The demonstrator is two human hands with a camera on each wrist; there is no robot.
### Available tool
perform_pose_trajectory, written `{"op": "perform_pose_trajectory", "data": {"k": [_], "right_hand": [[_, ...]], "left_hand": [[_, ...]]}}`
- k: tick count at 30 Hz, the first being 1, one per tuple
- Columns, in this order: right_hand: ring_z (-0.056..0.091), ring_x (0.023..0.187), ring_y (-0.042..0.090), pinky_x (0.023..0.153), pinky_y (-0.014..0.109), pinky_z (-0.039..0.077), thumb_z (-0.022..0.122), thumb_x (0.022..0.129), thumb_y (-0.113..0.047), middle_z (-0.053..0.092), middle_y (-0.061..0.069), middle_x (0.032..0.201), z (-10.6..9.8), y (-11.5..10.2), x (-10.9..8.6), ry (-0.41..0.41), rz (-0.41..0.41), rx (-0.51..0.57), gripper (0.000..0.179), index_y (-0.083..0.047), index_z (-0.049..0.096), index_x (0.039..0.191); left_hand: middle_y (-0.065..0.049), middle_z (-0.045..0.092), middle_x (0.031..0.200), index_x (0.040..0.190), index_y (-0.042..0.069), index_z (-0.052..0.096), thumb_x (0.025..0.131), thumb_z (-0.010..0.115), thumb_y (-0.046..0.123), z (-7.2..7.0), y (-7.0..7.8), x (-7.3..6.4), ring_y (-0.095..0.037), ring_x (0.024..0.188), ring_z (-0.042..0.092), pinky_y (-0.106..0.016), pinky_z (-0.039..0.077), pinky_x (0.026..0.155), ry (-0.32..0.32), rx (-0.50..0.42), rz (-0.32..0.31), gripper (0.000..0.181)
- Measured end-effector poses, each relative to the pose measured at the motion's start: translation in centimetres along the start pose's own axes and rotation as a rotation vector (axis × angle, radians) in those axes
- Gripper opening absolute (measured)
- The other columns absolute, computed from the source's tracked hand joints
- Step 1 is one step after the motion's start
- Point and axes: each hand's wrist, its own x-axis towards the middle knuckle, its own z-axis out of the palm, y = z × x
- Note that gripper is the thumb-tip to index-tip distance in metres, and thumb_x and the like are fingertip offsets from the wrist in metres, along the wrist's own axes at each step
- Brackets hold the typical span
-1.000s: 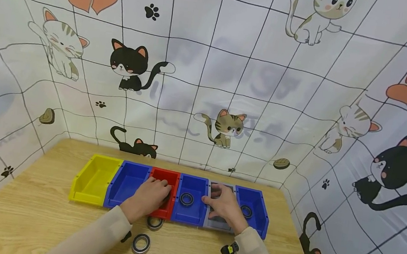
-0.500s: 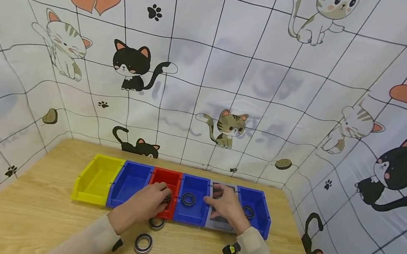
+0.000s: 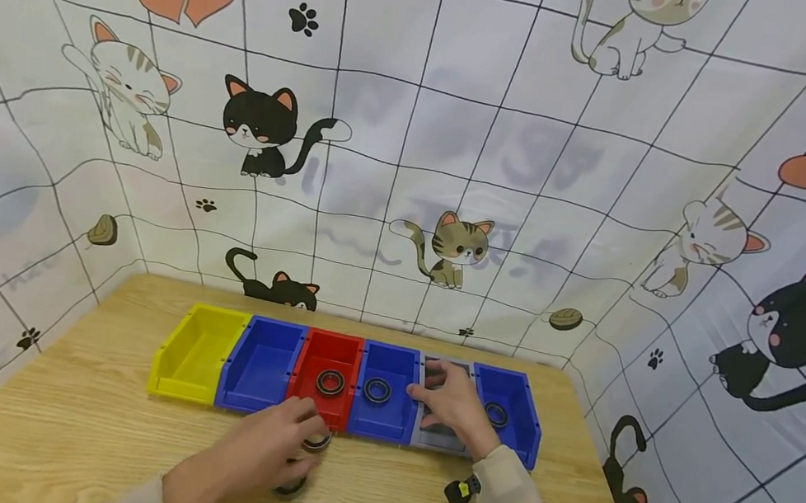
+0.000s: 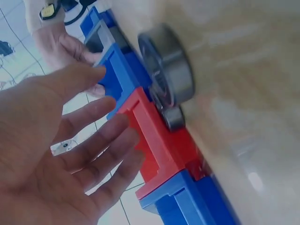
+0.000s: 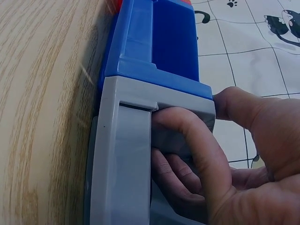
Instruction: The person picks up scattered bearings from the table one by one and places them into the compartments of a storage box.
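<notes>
My left hand hovers over the table in front of the red bin, fingers loosely bent and holding nothing. Partly under it are two ball bearings: a nearer bearing and another bearing by the red bin's front. In the left wrist view the nearer bearing shows a gap from the fingertips. Inside the red bin lies a bearing. My right hand grips the side wall of the grey bin, thumb outside and bent fingers inside.
The joined row also has a yellow bin at the left end, then a blue bin. Another blue bin and the right-end blue bin hold one bearing each. Behind stands a cat-print curtain.
My left hand has let go of a bearing in the red bin and moved back toward the bearings on the table. My right hand stays at the grey bin.
</notes>
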Motion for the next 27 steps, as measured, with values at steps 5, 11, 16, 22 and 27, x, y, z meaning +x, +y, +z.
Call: {"op": "perform_pose_trajectory", "data": {"k": [5,11,16,22,27], "right_hand": [[0.081,0.075,0.024,0.068,0.044,0.073,0.086,0.107,-0.018,0.067,0.032,0.152,0.0,0.1,0.1,0.001,-0.007,0.004,0.069,-0.002,0.057,0.167],[0.082,0.074,0.025,0.070,0.046,0.073,0.087,0.107,-0.018,0.067,0.032,0.154,-0.2,-0.1,0.1,-0.010,0.002,0.006,0.071,-0.002,0.056,0.168],[0.081,0.068,0.026,0.071,0.051,0.073,0.087,0.106,-0.015,0.067,0.033,0.154,-0.3,-0.2,0.3,-0.022,0.015,-0.005,0.071,-0.001,0.056,0.169],[0.081,0.067,0.027,0.071,0.054,0.073,0.087,0.105,-0.013,0.069,0.031,0.152,-0.4,-0.2,0.4,-0.021,0.018,-0.011,0.071,-0.002,0.057,0.169],[0.084,0.072,0.030,0.069,0.051,0.073,0.087,0.106,-0.015,0.068,0.032,0.153,-0.5,-0.3,0.4,-0.020,0.018,-0.017,0.071,-0.002,0.057,0.169]], "left_hand": [[0.006,0.068,0.116,0.127,0.024,0.084,0.096,0.097,0.040,-0.1,0.3,-1.8,-0.007,0.098,0.060,-0.027,0.065,0.081,-0.148,-0.052,-0.061,0.037],[0.008,0.067,0.117,0.127,0.028,0.083,0.096,0.097,0.036,0.2,-0.3,-2.7,-0.004,0.098,0.058,-0.029,0.066,0.086,-0.248,-0.164,-0.113,0.035],[0.006,0.071,0.123,0.126,0.029,0.083,0.098,0.095,0.030,0.3,-1.0,-2.7,-0.003,0.101,0.062,-0.031,0.070,0.093,-0.319,-0.264,-0.160,0.031],[0.005,0.074,0.128,0.127,0.028,0.083,0.098,0.095,0.026,0.2,-1.2,-2.7,-0.003,0.105,0.065,-0.032,0.070,0.096,-0.343,-0.335,-0.167,0.032],[0.006,0.075,0.128,0.128,0.027,0.082,0.098,0.094,0.025,0.1,-1.5,-2.6,-0.001,0.104,0.065,-0.029,0.070,0.096,-0.349,-0.356,-0.163,0.033]]}}
